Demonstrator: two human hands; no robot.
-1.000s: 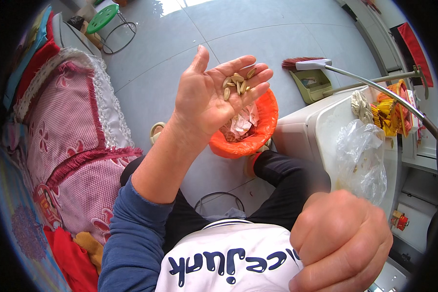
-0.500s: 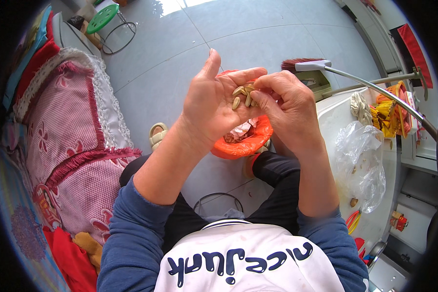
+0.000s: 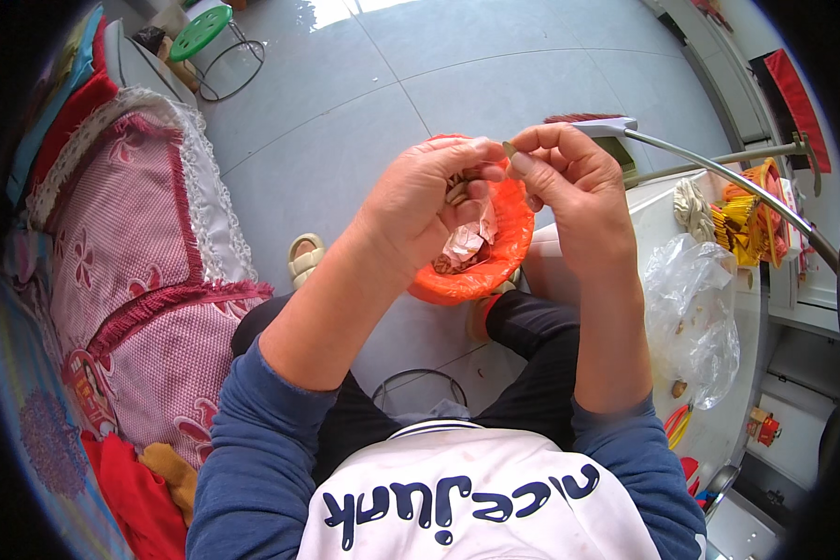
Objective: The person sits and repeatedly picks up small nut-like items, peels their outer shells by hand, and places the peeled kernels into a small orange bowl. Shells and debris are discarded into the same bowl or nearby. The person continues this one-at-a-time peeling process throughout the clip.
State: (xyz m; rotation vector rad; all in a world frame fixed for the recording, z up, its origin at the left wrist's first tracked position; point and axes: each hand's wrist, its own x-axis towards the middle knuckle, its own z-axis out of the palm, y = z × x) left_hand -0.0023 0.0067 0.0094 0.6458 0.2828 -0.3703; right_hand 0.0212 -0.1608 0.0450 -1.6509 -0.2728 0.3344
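My left hand is half closed, its fingers curled around several pale, elongated sunflower seeds in the palm. Between the thumb and forefinger of my right hand a single sunflower seed is pinched, its tip close to my left thumb and fingertips. Directly below both hands stands a bin lined with an orange-red bag. Crumpled pinkish paper and brown scraps lie inside it. My left hand hides part of the bin.
On the right, a white table bears a clear plastic bag and a yellow-orange basket. A broom leans across it beside a dustpan. A pink-covered sofa is on the left, a green stool farther off.
My left hand has turned from an open palm to curled fingers over the seeds. The right hand has drawn slightly right, away from the palm, with one sunflower seed pinched.
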